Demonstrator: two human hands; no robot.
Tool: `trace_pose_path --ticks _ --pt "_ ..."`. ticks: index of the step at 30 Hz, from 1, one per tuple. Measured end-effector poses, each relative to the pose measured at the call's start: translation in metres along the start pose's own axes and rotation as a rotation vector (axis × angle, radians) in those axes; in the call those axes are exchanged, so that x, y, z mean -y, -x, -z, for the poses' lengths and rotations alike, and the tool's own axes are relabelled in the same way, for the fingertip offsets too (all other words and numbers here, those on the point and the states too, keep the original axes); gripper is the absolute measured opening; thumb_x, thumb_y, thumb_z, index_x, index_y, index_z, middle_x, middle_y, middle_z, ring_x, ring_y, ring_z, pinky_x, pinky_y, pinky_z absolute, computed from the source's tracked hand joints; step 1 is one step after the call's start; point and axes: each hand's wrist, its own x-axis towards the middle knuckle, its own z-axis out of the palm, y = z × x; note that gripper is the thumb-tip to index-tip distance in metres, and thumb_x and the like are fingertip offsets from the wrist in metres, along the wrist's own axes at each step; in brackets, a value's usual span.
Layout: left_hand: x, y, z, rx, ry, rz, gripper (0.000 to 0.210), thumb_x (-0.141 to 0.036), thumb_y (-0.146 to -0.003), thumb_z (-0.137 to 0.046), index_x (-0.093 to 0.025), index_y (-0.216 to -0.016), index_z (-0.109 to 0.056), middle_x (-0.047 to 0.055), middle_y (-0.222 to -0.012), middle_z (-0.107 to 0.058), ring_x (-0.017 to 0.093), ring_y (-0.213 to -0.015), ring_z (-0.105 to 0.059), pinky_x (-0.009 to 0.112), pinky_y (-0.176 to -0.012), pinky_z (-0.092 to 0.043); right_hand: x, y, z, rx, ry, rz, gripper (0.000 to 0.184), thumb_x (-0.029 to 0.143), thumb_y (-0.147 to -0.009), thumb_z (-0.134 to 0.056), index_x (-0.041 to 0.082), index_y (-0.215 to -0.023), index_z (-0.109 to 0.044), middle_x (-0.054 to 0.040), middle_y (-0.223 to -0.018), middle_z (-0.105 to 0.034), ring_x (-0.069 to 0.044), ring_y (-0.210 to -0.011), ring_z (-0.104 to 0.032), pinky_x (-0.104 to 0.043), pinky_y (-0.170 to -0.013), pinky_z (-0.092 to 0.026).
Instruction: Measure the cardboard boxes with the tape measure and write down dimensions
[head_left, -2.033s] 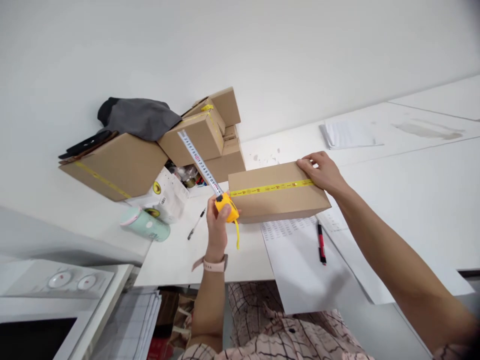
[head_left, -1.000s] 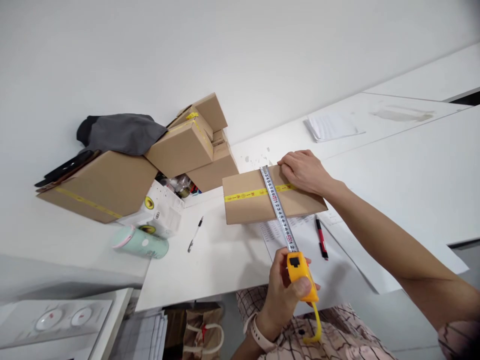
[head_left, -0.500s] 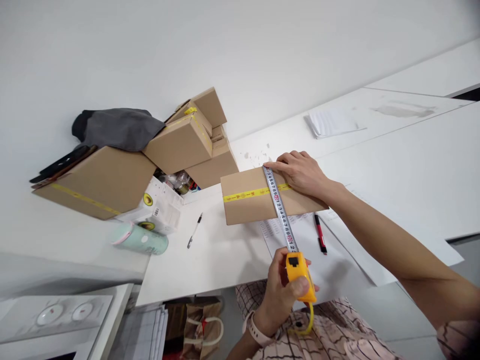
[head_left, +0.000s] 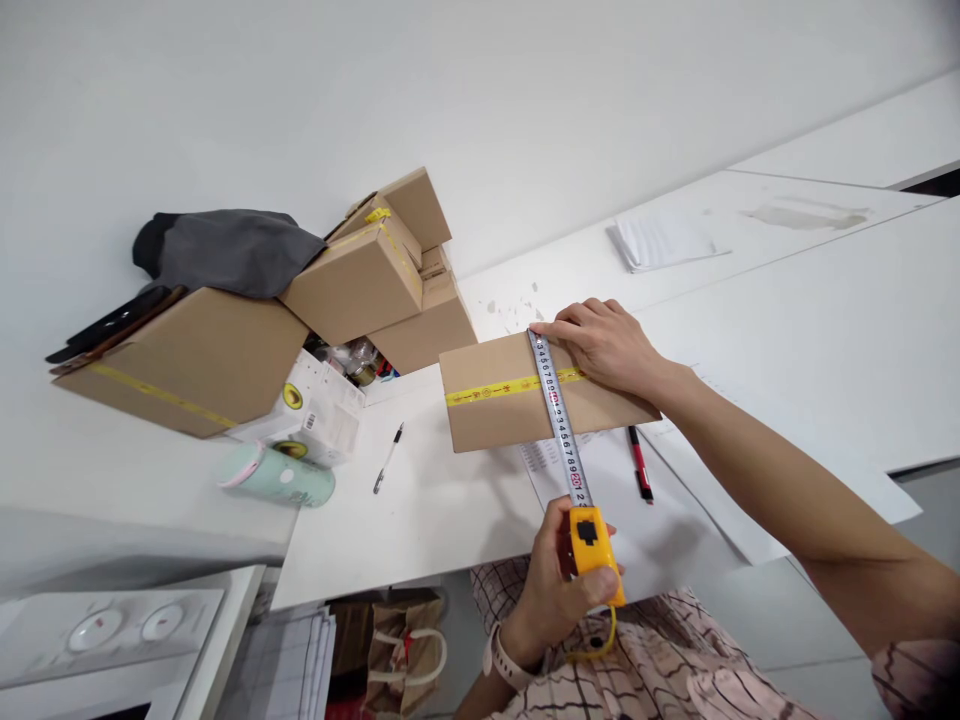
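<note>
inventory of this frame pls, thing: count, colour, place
cardboard box: 1, brown with yellow tape, desk centre
tape measure: 1, yellow case, blade across the box
stacked boxes: several, brown, rear left
cloth: 1, grey, on the stack
bottle: 1, mint green, lying left
black pen: 1, left of the box
red pen: 1, on papers
desk: 1, white
left hand: grips the case
right hand: pins the blade end
</note>
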Motion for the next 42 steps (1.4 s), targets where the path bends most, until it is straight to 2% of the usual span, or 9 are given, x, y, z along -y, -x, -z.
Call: trace_pose_path --ticks 11,17,20,22,24,27,32,37,42 --pt "-0.003 -0.004 0.007 0.018 0.021 -0.020 0.076 -0.054 -0.065 -0.091 -0.022 -0.121 -0.050 0.010 -0.118 -0.064 0.018 -0.081 -0.070 0.028 -0.068 -0.056 0.005 0.010 0.005 -0.022 -0.016 0.040 0.049 0.017 -0.101 -0.038 0.034 -0.139 -0.064 -0.0098 -0.116 -0.070 -0.027 -0.097 -0.054 -0.042 -0.083 -0.036" --pt "-0.012 -0.007 0.003 -0.048 -0.046 -0.197 0.072 -0.050 -0.070 -0.087 -0.024 -0.128 -0.053 0.011 -0.120 -0.066 0.025 -0.089 -0.072 0.034 -0.071 -0.059 0.014 0.019 0.011 -0.081 -0.033 -0.005 0.049 0.019 -0.102 -0.036 0.028 -0.146 -0.056 -0.0094 -0.107 -0.072 -0.027 -0.094 -0.056 -0.042 -0.084 -0.039" --pt "-0.024 0.002 0.007 -0.255 -0.071 -0.572 0.074 -0.049 -0.072 -0.084 -0.027 -0.134 -0.051 0.012 -0.123 -0.067 0.029 -0.095 -0.073 0.038 -0.076 -0.061 0.022 0.028 0.016 -0.125 -0.077 -0.062 0.046 0.023 -0.103 -0.036 0.026 -0.145 -0.055 -0.0085 -0.103 -0.073 -0.027 -0.098 -0.059 -0.045 -0.093 -0.040" --pt "-0.034 0.006 0.016 -0.491 -0.116 -0.836 0.074 -0.050 -0.073 -0.082 -0.027 -0.136 -0.051 0.010 -0.121 -0.069 0.029 -0.100 -0.073 0.042 -0.089 -0.059 0.026 0.038 0.018 -0.177 -0.110 -0.137 0.041 0.030 -0.103 -0.041 0.027 -0.141 -0.058 -0.0088 -0.110 -0.073 -0.029 -0.105 -0.060 -0.049 -0.099 -0.041" --pt "-0.043 0.007 0.029 -0.713 -0.153 -0.968 0.069 -0.052 -0.075 -0.080 -0.026 -0.133 -0.054 0.010 -0.117 -0.072 0.030 -0.111 -0.070 0.044 -0.103 -0.052 0.029 0.052 0.020 -0.240 -0.154 -0.253 0.042 0.042 -0.101 -0.050 0.029 -0.139 -0.059 -0.0110 -0.125 -0.068 -0.033 -0.118 -0.058 -0.053 -0.102 -0.042" --pt "-0.045 0.005 0.049 -0.839 -0.072 -0.897 0.060 -0.055 -0.077 -0.076 -0.025 -0.126 -0.059 0.009 -0.113 -0.073 0.031 -0.118 -0.067 0.043 -0.104 -0.048 0.034 0.077 0.021 -0.272 -0.280 -0.468 0.058 0.056 -0.093 -0.060 0.032 -0.146 -0.052 -0.0129 -0.146 -0.055 -0.037 -0.130 -0.053 -0.054 -0.099 -0.048" --pt "-0.027 0.003 0.067 -0.842 0.054 -0.647 0.054 -0.057 -0.082 -0.069 -0.023 -0.123 -0.061 0.009 -0.107 -0.074 0.027 -0.104 -0.070 0.033 -0.081 -0.052 0.043 0.110 0.022 -0.162 -0.621 -0.708 0.059 0.060 -0.088 -0.066 0.035 -0.140 -0.052 -0.0108 -0.131 -0.065 -0.032 -0.104 -0.068 -0.047 -0.078 -0.058" --pt "-0.023 -0.012 0.076 -0.838 -0.026 -0.707 0.052 -0.053 -0.078 -0.074 -0.024 -0.118 -0.061 0.006 -0.105 -0.072 0.024 -0.099 -0.069 0.032 -0.082 -0.051 0.039 0.103 0.007 -0.236 -0.843 -0.571 0.046 0.056 -0.089 -0.069 0.031 -0.123 -0.051 -0.0115 -0.153 -0.053 -0.030 -0.125 -0.062 -0.047 -0.095 -0.055" --pt "-0.016 -0.034 0.093 -0.824 -0.057 -0.679 0.057 -0.054 -0.075 -0.077 -0.022 -0.119 -0.058 0.008 -0.104 -0.073 0.025 -0.100 -0.070 0.033 -0.083 -0.052 0.016 0.084 -0.030 -0.211 -0.962 -0.492 0.047 0.058 -0.089 -0.069 0.029 -0.118 -0.045 -0.0147 -0.160 -0.046 -0.028 -0.136 -0.056 -0.045 -0.104 -0.050"
